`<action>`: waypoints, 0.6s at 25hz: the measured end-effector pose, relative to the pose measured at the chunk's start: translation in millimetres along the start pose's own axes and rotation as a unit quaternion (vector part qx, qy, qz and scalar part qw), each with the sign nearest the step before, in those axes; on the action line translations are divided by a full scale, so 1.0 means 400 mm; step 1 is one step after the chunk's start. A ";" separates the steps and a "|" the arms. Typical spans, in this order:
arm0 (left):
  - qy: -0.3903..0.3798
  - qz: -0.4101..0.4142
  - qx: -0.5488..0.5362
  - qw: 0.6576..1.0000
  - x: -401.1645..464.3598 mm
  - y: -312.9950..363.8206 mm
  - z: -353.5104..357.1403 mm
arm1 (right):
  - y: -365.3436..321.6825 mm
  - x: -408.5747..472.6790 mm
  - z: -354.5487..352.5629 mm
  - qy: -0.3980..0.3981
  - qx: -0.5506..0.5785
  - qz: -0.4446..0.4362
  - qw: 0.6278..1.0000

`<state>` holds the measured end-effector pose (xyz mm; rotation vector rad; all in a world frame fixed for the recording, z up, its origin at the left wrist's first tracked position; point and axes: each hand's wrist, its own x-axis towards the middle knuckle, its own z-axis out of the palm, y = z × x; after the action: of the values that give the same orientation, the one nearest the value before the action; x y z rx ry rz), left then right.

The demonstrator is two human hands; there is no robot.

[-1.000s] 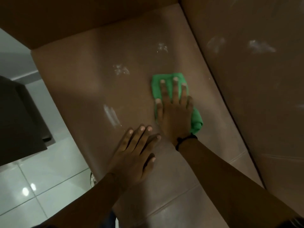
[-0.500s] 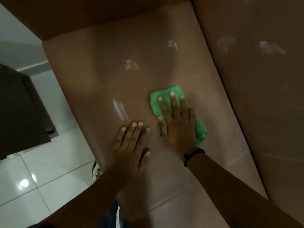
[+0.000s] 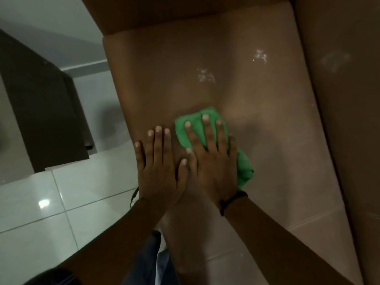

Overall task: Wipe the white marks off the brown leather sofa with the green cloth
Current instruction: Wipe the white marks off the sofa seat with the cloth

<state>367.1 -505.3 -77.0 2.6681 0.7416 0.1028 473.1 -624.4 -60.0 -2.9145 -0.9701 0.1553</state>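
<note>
The brown leather sofa seat (image 3: 267,140) fills the middle of the view. My right hand (image 3: 211,161) presses flat on the green cloth (image 3: 197,122), fingers spread over it, near the seat's front edge. My left hand (image 3: 159,167) lies flat on the leather right beside it, fingers apart, holding nothing. A white mark (image 3: 205,76) shows further up the seat, and another white mark (image 3: 260,55) lies near the back. A faint smear (image 3: 335,60) is on the backrest at the right. The long streak seen earlier is hidden under my hands or the cloth.
A dark cabinet (image 3: 45,112) stands on the left over the glossy white tiled floor (image 3: 51,212). The sofa armrest (image 3: 164,11) runs across the top. The backrest (image 3: 349,140) rises along the right side.
My right hand slid the cloth down and left across the seat, next to my left hand. The long white streak on the left is no longer visible. The view shifted left.
</note>
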 end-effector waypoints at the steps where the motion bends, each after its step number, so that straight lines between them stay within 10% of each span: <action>1: -0.005 0.004 0.001 1.000 0.013 -0.016 -0.004 | 0.001 0.043 -0.004 -0.002 0.000 0.014 1.000; 6: -0.071 0.004 -0.031 0.997 0.089 -0.074 -0.035 | -0.007 -0.087 -0.028 -0.023 -0.010 0.082 0.996; 11: -0.044 0.020 -0.029 0.998 0.098 -0.095 -0.009 | -0.040 0.085 -0.020 -0.011 -0.006 -0.038 0.999; 15: -0.058 0.008 -0.029 0.998 0.098 -0.092 -0.020 | -0.009 0.067 -0.024 0.020 -0.006 0.113 0.993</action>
<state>381.7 -453.2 -84.2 2.6003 0.6694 -0.0270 493.4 -605.8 -52.2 -3.0176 -0.6354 0.1023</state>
